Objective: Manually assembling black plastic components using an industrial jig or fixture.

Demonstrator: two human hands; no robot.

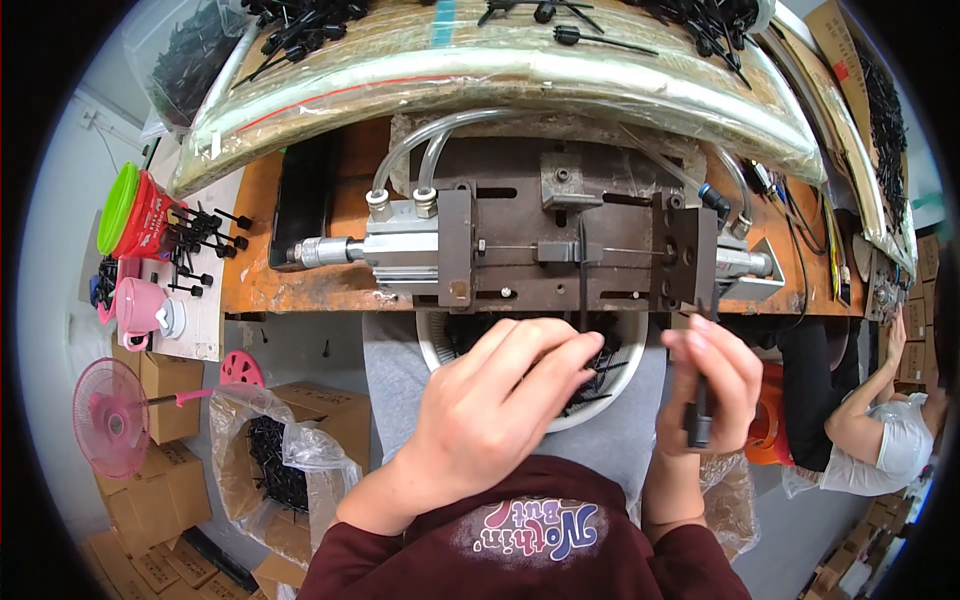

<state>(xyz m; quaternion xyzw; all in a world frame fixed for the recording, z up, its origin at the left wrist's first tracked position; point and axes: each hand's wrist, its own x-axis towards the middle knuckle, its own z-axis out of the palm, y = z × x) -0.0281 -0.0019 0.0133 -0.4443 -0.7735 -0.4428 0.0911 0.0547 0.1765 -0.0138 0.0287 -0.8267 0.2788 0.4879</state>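
My left hand (500,390) is in front of the machine, over a white basket (433,345). Its fingers close on the near end of a black rod-shaped part (583,290), whose far end lies in the middle of the brown metal fixture (620,270). To the right, my right hand (715,385) grips another black rod-shaped part (698,425). Its thicker cylindrical end points down toward me, and its thin end points up at the fixture's right block. Black parts fill the basket, partly hidden by my left hand.
Silver air cylinders (405,255) with clear hoses flank the fixture on an orange bench (245,285). A plastic-wrapped shelf (500,75) with black parts stands behind. A pink fan (112,415) and a lined carton (330,410) are at left; another person (870,435) sits at right.
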